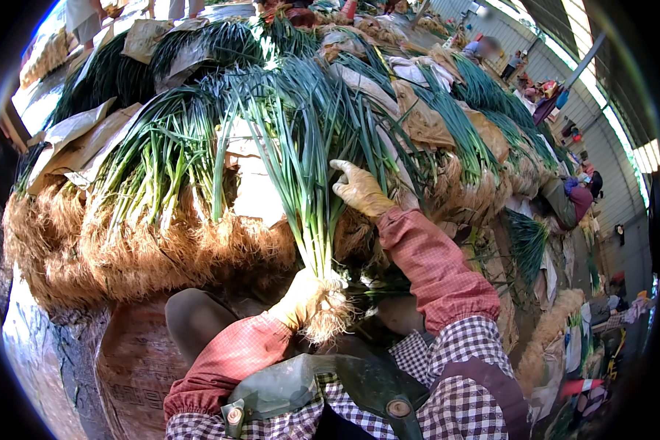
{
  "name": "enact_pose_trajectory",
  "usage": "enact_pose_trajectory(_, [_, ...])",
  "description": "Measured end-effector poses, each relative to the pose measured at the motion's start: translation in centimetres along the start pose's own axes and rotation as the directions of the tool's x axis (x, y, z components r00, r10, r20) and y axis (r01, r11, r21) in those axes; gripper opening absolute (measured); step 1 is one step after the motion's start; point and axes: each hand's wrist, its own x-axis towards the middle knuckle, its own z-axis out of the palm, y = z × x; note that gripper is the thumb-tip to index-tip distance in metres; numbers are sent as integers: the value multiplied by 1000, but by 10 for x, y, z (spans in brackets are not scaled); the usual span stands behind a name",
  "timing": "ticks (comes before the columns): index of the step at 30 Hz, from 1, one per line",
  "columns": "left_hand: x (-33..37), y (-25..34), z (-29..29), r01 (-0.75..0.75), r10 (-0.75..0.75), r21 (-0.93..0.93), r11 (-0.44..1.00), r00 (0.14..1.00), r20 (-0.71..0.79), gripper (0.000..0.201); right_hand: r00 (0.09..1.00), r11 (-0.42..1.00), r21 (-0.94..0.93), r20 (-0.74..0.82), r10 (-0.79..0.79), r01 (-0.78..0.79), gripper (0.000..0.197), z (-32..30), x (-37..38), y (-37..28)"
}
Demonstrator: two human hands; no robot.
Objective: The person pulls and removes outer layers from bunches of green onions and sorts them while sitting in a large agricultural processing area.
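Scallion bunch (pixel 308 202) stands near centre, left hand (pixel 297 299) clasping its root end (pixel 330 315). Right hand (pixel 361 192), fingers parted, is beside the leaves (pixel 293 139); a firm low grip should keep stalks (pixel 314 242) aligned.

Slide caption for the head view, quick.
Gloved left hand grips scallion bunch near its roots, right hand beside its leaves.

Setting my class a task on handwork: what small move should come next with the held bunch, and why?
Perhaps the right hand should gather the leaves: they fan out beside it, while the left hand grips the bunch low, near its roots.
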Motion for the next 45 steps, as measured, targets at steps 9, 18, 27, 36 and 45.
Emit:
enact_pose_trajectory(9, [0,4,-14,73,-61,-151,986,995,84,9,988,894,-448,-134,-73,5,14,10,55,5])
enact_pose_trajectory(18, [-10,8,-9,0,2,19,1000,997,-75,5,674,827,-323,-734,88,-460,68,-154,45,25])
enact_pose_trajectory(27, [-2,-4,-11,-84,80,139,987,996,30,6,938,900,-381,-178,-296,212,15,-8,51,2])
enact_pose_trajectory(36, [-3,34,-22,-105,117,-205,973,992,47,10,763,968,-42,-624,168,-247,15,-152,-6,162])
enact_pose_trajectory(45, [7,25,-22,-81,92,123,989,992,-85,15,867,624,657,92,490,-423,22,46,-106,59])
